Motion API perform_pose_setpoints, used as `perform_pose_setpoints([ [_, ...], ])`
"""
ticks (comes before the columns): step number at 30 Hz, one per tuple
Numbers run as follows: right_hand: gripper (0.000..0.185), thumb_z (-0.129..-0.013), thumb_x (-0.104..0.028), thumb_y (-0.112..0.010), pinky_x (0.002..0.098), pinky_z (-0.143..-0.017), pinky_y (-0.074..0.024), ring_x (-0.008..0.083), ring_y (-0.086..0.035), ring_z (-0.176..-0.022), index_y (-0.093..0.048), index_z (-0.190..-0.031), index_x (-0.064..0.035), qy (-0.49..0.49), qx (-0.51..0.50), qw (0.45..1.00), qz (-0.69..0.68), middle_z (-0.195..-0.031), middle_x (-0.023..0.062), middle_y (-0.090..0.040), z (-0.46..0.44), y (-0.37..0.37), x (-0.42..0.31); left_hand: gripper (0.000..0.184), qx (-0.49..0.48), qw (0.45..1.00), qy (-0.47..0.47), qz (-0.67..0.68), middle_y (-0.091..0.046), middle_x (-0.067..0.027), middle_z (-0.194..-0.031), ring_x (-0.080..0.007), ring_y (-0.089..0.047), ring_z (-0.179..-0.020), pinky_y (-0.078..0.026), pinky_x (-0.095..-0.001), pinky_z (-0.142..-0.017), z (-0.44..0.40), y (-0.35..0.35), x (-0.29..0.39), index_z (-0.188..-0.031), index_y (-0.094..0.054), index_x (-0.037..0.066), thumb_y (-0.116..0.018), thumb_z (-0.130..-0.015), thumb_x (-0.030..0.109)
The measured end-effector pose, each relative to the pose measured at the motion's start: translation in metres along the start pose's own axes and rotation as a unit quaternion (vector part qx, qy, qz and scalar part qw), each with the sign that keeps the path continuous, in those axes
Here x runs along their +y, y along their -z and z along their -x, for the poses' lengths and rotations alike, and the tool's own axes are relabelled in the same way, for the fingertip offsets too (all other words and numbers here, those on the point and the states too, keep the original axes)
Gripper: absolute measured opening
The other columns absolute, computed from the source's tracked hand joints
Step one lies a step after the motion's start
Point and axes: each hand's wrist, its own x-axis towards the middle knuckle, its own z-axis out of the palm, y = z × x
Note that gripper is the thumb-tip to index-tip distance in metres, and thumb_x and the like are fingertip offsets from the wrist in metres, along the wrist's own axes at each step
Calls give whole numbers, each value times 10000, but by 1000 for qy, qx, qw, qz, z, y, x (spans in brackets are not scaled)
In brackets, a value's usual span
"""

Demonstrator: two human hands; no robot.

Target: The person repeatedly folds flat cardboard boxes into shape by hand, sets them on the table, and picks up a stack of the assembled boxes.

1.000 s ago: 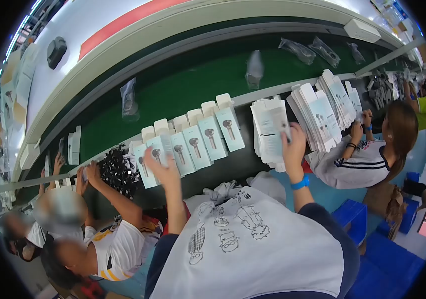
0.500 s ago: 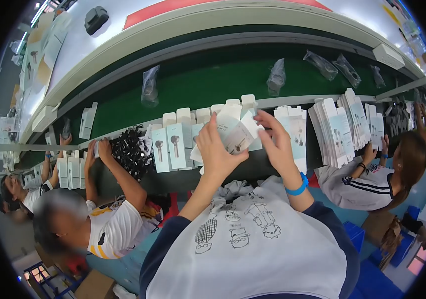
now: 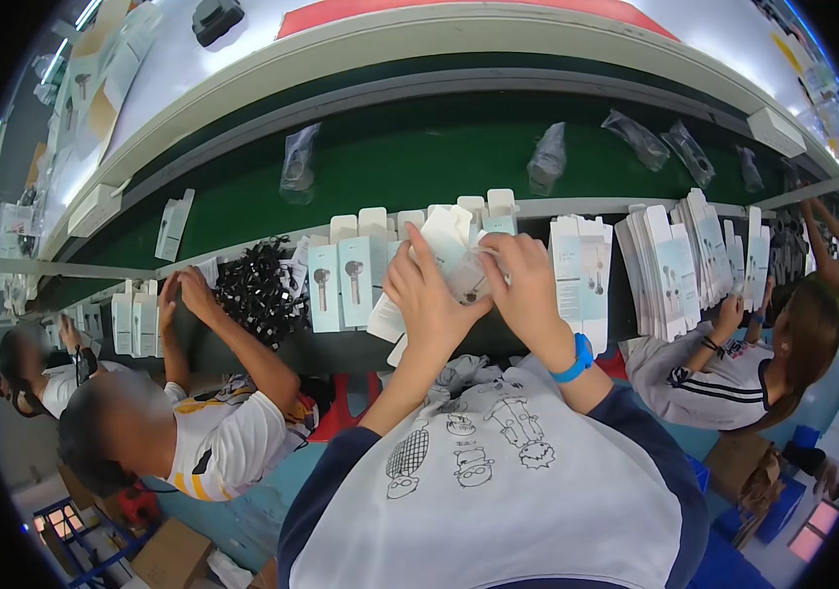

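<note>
A white and pale-blue carton [image 3: 453, 251] with a printed picture is held up in front of me. My left hand [image 3: 429, 299] grips it from the left side, thumb across its lower part and index finger stretched upward. At the carton's right edge, the bent fingers of my right hand [image 3: 525, 290] are closed on its edge or flap; the fingertips partly cover it. Beside my left hand stand several upright cartons [image 3: 353, 283] with a picture on the front. Right of my right hand lies a stack of flat cartons [image 3: 581, 263].
A heap of small black parts [image 3: 260, 294] lies to the left. More flat cartons [image 3: 663, 270] are stacked on the right. Bagged items [image 3: 298, 165] rest on the green conveyor belt [image 3: 419, 147]. Co-workers sit on both sides, one person's hands [image 3: 189, 293] near the heap.
My right hand has moved left and inward, its fingers closing on the carton's right edge. My left hand keeps its hold. The left co-worker's hands have shifted slightly.
</note>
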Motion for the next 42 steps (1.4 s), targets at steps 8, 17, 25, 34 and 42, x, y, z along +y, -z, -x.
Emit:
perform_pose_setpoints([
  [8,852,-719,-113,-794,325,-858,-459,221,-568,-1063,-322,-1427,-63,-14,70,979,-193,-1206,148,-563,5,10,-5,920,-35,958,88,272,-590,-204,-1071,-311,-603,-953,-482,-396,-832,-15,14,4,-1310,-366,-81,-837,-576,211],
  [17,1114,-716,-208,-810,399,-1055,-339,285,-382,-1328,-45,-1510,-51,-104,-172,900,-388,-1442,239,-346,39,-6,19,641,-74,826,195,523,-640,-138,-1042,-211,-645,-927,-528,-323,-797,-12,29,6,-1183,-493,-60,-810,-649,97],
  [25,678,-830,-87,-598,362,-1033,-342,211,-477,-1163,-308,-1442,-49,-302,-18,740,-601,-1219,116,-521,0,13,-24,887,8,947,-143,286,-473,-162,-1172,-278,-539,-1043,-478,-383,-840,2,21,2,-1280,-383,46,-854,-533,128],
  [34,462,-847,-120,-593,267,-919,-438,152,-547,-1067,-469,-1281,-18,-234,-149,718,-638,-1144,74,-540,-8,21,-30,744,54,936,-197,288,-445,-216,-1170,-374,-521,-1055,-494,-427,-808,10,39,0,-1106,-410,171,-844,-503,145],
  [42,102,-825,-139,-594,354,-842,-394,241,-468,-945,-621,-809,-42,42,-51,897,-436,-960,90,-553,-9,18,-43,912,-99,826,-2,555,-456,-134,-1142,-232,-490,-1033,-426,-352,-873,8,63,-1,-1244,-305,96,-826,-496,85],
])
